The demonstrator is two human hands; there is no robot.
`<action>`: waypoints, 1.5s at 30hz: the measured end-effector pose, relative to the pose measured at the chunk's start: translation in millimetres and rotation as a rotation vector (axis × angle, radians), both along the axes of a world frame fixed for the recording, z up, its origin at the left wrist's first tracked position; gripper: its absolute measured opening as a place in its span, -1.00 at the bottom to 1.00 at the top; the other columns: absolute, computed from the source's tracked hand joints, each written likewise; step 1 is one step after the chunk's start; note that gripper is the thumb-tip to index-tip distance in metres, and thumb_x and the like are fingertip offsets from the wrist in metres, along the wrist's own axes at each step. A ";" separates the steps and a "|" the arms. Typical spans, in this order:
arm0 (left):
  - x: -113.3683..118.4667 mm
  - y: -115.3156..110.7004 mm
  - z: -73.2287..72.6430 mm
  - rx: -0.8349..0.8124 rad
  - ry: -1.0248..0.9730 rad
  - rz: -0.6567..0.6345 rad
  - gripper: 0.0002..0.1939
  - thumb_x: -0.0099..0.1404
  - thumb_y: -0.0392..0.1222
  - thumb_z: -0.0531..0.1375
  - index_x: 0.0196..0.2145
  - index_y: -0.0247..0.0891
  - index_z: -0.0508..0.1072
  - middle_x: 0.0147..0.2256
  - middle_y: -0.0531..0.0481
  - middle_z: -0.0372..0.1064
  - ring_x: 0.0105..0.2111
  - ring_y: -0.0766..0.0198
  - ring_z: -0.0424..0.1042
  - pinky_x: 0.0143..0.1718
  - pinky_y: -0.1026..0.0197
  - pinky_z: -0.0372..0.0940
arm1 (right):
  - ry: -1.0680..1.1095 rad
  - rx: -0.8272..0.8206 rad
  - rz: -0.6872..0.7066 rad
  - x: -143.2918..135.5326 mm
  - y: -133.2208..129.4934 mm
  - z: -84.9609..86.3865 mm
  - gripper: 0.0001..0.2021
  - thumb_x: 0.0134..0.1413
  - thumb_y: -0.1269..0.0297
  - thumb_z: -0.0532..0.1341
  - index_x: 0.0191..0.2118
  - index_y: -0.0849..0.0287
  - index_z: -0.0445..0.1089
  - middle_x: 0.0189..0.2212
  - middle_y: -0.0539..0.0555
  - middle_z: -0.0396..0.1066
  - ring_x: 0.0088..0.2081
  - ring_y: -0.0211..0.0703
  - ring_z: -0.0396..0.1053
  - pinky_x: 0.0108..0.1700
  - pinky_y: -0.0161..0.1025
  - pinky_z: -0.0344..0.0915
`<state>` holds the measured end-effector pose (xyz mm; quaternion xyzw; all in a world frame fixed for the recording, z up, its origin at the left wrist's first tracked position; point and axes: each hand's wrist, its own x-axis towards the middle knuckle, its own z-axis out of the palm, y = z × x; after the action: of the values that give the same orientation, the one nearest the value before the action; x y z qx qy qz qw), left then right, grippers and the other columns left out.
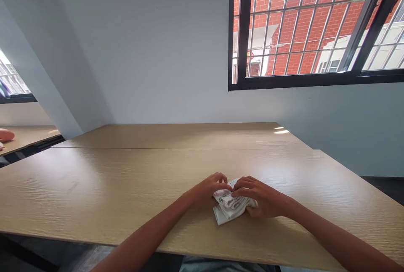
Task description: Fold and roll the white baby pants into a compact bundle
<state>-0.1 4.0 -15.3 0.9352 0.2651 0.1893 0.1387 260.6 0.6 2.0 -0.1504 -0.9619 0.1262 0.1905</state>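
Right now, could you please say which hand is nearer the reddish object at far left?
Left: the left hand touches the white cloth from the left, nearer the reddish object; the right hand touches it from the right, farther away.

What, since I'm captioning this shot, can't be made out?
In the head view:
Patterned white cloth: sides partly hidden by the left hand and right hand.
The cloth's print: motifs too small to identify.
Rounded orange-red object: cut off by the picture's left edge.
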 end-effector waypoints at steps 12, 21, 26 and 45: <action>7.5 -2.3 0.0 -0.096 -0.082 -0.082 -0.50 0.01 -0.53 0.13 -0.09 -0.21 0.47 -0.11 -0.06 0.39 -0.12 0.18 0.36 -0.07 0.23 0.27 | -0.040 -0.151 -0.100 1.6 0.8 2.2 -0.34 -0.30 0.63 0.06 0.05 0.13 0.16 -0.07 0.10 0.28 -0.01 -0.09 0.24 -0.02 -0.19 0.27; 8.8 -3.6 10.1 -0.189 -0.057 -0.128 -0.76 0.12 -0.46 0.13 -0.30 -0.24 0.49 -0.20 -0.03 0.44 -0.14 0.17 0.38 -0.01 0.15 0.24 | -0.060 -0.057 -0.038 0.2 -0.1 5.9 -0.33 -0.29 0.69 0.01 0.04 0.11 0.21 0.08 0.12 0.18 0.14 -0.08 0.11 0.10 -0.16 0.22; 9.7 -4.3 10.8 -0.164 -0.087 -0.187 -0.69 0.01 -0.57 0.10 -0.36 -0.26 0.46 -0.23 -0.02 0.45 -0.15 0.19 0.38 0.00 0.18 0.22 | -0.070 -0.016 -0.045 0.2 -1.8 8.3 -0.36 -0.27 0.71 0.02 0.01 0.09 0.26 0.06 0.12 0.18 0.12 -0.06 0.12 0.06 -0.16 0.25; 1.0 -6.2 12.0 0.012 0.006 0.025 -0.54 0.05 0.12 0.30 -0.15 -0.17 0.42 -0.14 -0.07 0.41 -0.07 0.07 0.31 0.12 0.03 -0.04 | -0.053 0.225 -0.085 1.2 3.3 -4.9 -0.71 0.07 0.47 0.12 -0.06 0.16 0.28 -0.13 0.15 0.36 -0.17 -0.09 0.29 -0.21 -0.19 0.29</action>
<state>0.9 -2.2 -3.2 0.9332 0.2762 0.1898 0.1300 261.8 3.8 -2.9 -0.1717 -0.9674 0.0052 0.1860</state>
